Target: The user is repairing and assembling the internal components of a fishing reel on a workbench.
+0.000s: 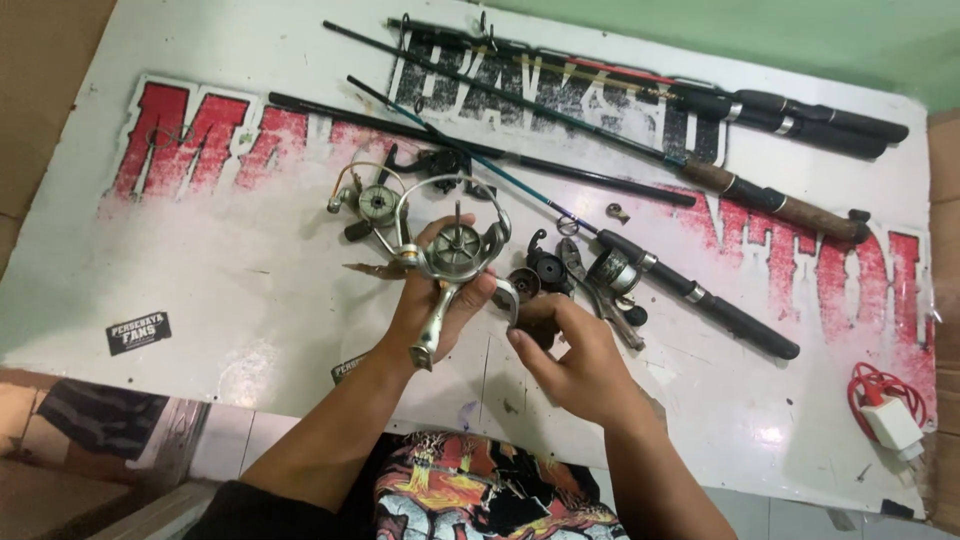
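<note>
Two hands | left hand (432, 300) grips reel (452, 262) | stem toward wearer

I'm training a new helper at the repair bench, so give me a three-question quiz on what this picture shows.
1. True or false: the left hand holds the silver spinning reel up off the white board.
2. Multiple choice: where does the white charger with red cable lie? A) at the board's right edge B) under the reel C) in the right hand
3. Fill in: the right hand is at the reel's curved ____, its fingers bent by it.

Key: 1 true; 2 A; 3 handle. Other fishing rods and a second reel lie on the board.
</note>
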